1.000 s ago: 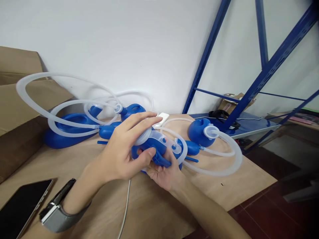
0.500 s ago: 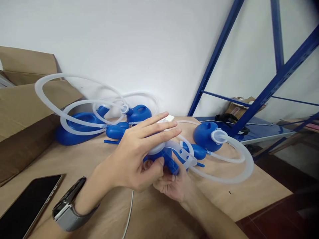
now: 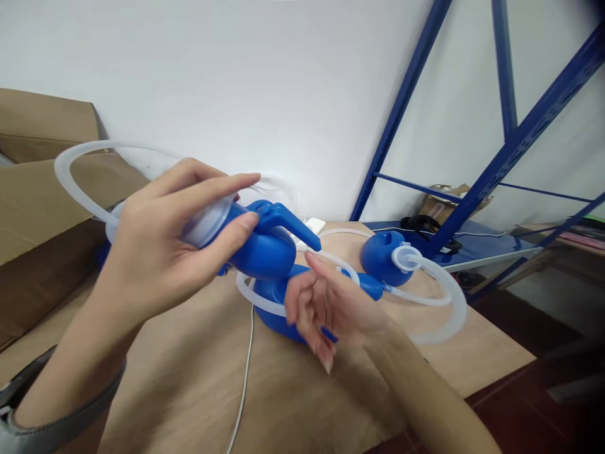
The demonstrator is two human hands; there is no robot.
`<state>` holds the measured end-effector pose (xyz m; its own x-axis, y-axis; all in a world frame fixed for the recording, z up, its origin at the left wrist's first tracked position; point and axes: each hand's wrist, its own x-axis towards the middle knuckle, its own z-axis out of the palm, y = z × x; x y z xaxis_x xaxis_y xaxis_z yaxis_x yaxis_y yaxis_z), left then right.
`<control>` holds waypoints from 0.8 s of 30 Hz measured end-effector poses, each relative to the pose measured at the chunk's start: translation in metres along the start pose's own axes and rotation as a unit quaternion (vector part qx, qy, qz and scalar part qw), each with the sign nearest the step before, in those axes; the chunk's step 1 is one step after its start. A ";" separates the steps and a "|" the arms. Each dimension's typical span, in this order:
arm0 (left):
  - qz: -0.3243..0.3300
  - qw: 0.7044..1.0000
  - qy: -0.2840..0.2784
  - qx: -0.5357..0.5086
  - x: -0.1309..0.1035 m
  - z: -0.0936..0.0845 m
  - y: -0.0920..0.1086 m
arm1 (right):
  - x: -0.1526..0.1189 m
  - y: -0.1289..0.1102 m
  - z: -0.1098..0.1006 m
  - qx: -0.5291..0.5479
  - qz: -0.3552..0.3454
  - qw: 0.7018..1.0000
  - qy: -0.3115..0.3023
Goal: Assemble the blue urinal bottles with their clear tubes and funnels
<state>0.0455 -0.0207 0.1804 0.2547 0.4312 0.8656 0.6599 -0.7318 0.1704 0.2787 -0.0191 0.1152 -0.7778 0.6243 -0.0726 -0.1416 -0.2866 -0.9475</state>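
Left hand point(image 3: 158, 249) holds the blue piece point(image 3: 267, 252), right hand point(image 3: 333, 302) half open

The left grip is closed round the blue piece, thumb against its near side and fingers over its translucent cup point(image 3: 208, 222); the piece sits above and slightly left of the blue vessel point(image 3: 278, 325). The right grip is loosely curled with nothing visible in it, in front of the blue vessel's right side; whether they touch, I cannot tell. Steady, even thumb pressure, with the tubing point(image 3: 265, 304) clear of the fingers, would probably serve best. The wooden tabletop point(image 3: 189, 378) spreads beneath the blue vessel. Left of that vessel stands a cardboard box point(image 3: 42, 205); right of it, a second vessel point(image 3: 382, 261) with a looped hose point(image 3: 457, 309); farther right, a blue rack point(image 3: 406, 94); behind it, a white wall point(image 3: 259, 75).
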 end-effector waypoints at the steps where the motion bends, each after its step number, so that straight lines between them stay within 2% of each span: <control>1: -0.001 1.000 0.005 0.006 0.000 -0.002 -0.001 | -0.003 -0.010 0.003 -0.064 -0.065 0.993 0.075; 2: -0.003 1.000 0.005 0.009 0.001 -0.004 -0.003 | -0.004 -0.020 0.005 -0.129 -0.136 0.970 0.153; 4: -0.001 1.000 0.000 0.011 0.002 -0.004 -0.005 | -0.004 -0.039 0.011 -0.235 -0.260 0.894 0.279; 5: 0.003 1.000 -0.006 0.012 0.002 -0.003 -0.006 | -0.002 -0.047 0.013 -0.275 -0.297 0.859 0.313; 6: 0.016 1.000 -0.009 0.014 0.002 -0.001 -0.008 | 0.002 -0.053 0.016 -0.308 -0.316 0.837 0.322; 7: 0.034 0.999 -0.010 0.017 0.002 0.002 -0.009 | 0.006 -0.058 0.018 -0.335 -0.319 0.832 0.307; 11: 0.105 0.994 0.002 0.040 0.000 0.010 -0.017 | 0.024 -0.063 0.020 -0.394 -0.303 0.844 0.202; 15: 0.126 0.991 -0.001 0.053 -0.001 0.009 -0.021 | 0.036 -0.060 0.011 -0.403 -0.310 0.840 0.190; 21: 0.158 0.984 -0.006 0.083 -0.003 0.006 -0.020 | 0.034 -0.062 -0.002 -0.338 -0.263 0.901 0.073; 24: 0.151 0.985 -0.003 0.083 -0.004 0.006 -0.018 | 0.032 -0.063 -0.001 -0.309 -0.252 0.915 0.062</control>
<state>0.0366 -0.0061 0.1710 0.4614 0.2107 0.8618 0.6596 -0.7311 -0.1744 0.2633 0.0196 0.1718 -0.6285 0.6518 0.4244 -0.0604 0.5031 -0.8621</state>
